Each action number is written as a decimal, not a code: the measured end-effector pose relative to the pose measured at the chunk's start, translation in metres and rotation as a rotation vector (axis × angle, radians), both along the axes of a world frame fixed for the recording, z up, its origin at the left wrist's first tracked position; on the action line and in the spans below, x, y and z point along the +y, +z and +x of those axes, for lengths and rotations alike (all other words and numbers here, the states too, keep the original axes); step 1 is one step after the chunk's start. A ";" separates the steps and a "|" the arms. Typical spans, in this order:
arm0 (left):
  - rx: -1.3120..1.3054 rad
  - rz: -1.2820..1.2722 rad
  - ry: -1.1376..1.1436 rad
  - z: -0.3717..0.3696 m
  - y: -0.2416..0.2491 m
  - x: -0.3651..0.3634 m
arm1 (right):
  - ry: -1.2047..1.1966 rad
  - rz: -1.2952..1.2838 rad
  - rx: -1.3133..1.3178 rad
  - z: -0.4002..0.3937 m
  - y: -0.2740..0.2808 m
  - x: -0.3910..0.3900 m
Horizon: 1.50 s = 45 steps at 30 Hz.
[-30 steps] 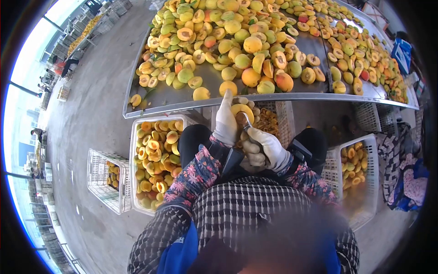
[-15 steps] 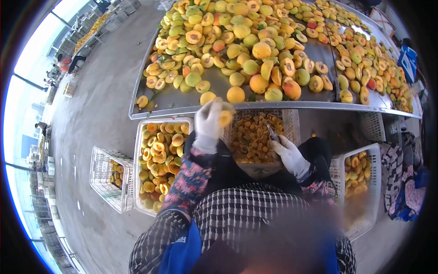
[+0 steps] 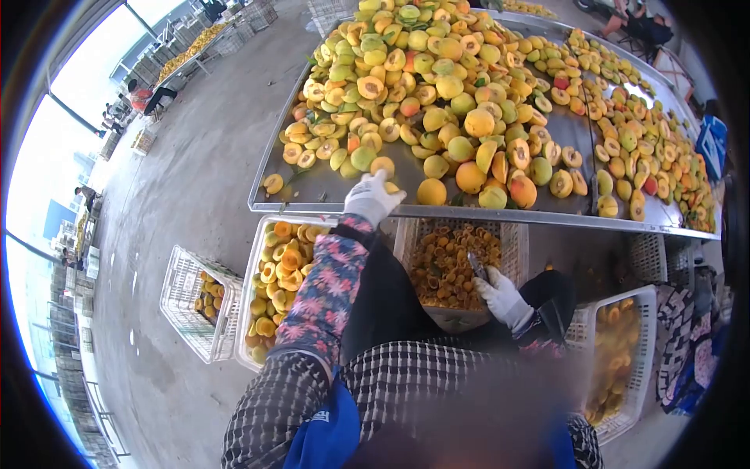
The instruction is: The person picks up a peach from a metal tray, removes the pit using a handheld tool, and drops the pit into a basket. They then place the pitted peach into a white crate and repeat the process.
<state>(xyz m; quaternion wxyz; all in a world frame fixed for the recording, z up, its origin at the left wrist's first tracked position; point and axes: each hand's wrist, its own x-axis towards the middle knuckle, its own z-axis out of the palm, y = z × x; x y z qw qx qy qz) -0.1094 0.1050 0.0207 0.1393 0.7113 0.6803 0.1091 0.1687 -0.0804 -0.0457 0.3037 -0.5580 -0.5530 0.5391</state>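
Observation:
My left hand [image 3: 373,198], in a white glove, reaches over the front edge of the metal table [image 3: 312,191]. Its fingers are spread and touch the peaches [image 3: 382,166] lying there. My right hand [image 3: 501,297], also gloved, holds a small metal tool [image 3: 477,266] above a crate [image 3: 516,242] of pitted scraps. Halved and whole yellow-orange fruit is heaped on the table. Left of my legs, a white crate [image 3: 248,313] holds halved peaches.
Another crate [image 3: 187,305] with some fruit stands at the far left. At the right is a white crate [image 3: 647,344] of fruit, beside patterned cloth [image 3: 676,336]. People [image 3: 146,98] sit in the background.
My left hand has moved forward from above the scrap crate to the fruit on the table; the peach piece it held is gone from it. My right hand still holds the tool.

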 end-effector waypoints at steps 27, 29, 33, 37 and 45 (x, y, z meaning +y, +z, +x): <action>-1.913 -0.337 0.025 0.075 0.034 -0.083 | 0.047 0.604 -0.047 -0.067 0.093 0.035; -1.964 -0.398 0.050 0.070 0.032 -0.084 | 0.076 0.619 -0.142 -0.063 0.094 0.034; -1.811 -0.639 -0.029 0.060 0.031 -0.076 | 0.149 0.593 -0.370 -0.051 0.108 0.033; -1.802 -0.620 -0.071 0.061 0.029 -0.076 | 0.134 0.663 -0.108 -0.047 0.091 0.038; -2.013 -0.519 0.232 0.074 0.028 -0.093 | 0.109 0.548 -0.233 -0.052 0.080 0.030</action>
